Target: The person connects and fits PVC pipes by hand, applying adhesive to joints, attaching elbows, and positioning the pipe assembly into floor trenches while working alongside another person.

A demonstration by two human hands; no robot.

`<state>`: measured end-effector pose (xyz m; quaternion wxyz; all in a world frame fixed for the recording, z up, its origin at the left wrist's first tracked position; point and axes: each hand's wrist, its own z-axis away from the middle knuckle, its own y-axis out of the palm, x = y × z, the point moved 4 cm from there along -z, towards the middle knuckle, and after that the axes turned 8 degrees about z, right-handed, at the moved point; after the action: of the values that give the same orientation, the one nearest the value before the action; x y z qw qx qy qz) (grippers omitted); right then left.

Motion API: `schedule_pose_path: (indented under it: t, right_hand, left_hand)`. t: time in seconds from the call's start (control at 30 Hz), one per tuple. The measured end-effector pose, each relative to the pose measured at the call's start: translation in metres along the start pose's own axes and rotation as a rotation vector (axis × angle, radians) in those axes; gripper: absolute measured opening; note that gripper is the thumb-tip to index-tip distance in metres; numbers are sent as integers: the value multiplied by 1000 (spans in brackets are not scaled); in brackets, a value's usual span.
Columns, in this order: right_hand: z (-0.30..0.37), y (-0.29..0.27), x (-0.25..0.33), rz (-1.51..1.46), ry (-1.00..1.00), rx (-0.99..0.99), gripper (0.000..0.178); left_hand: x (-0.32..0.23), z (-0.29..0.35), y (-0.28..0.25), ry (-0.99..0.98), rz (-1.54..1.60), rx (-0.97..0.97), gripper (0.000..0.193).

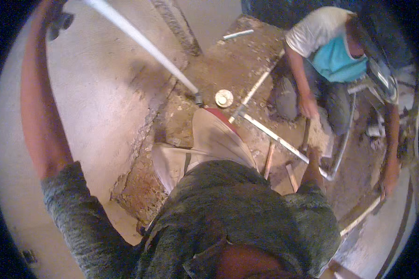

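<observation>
My left arm stretches to the upper left, where my left hand (52, 7) is cut off by the dark rim. Dark grey pipe fittings (63, 22) show right beside it; whether I hold them cannot be seen. A long white pipe (144, 44) slants from the top edge down to a grey coupling (198, 98) near my foot. On my right, my right hand (314, 154) is low, close to the white floor pipe (279, 139). A narrow dark strip (307, 132) stands just beyond it. The fingers are too blurred to read.
A co-worker (330, 51) kneels at the right, one hand over the floor, the other by a pale pipe (363, 215). A round white container (224, 98) stands on the rough dirt floor (233, 60). A short white pipe piece (238, 34) lies farther off. A plastered surface (97, 69) fills the left.
</observation>
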<state>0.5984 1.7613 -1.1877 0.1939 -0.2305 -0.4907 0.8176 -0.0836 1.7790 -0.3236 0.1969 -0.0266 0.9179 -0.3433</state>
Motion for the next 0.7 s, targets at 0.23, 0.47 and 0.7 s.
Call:
schedule_pose_path:
  t: [0.23,0.47,0.7]
  right_hand:
    - [71,-15,51,128,23,-17,81]
    - [29,10,36,168,-608,62,53]
    - [156,-159,79,-251,-245,-269,38]
  left_hand:
    - [-6,-9,25,-68,7,11,51]
    - [-34,-21,55,-119,175,22,51]
    - [-7,-43,66,-46,-133,58,57]
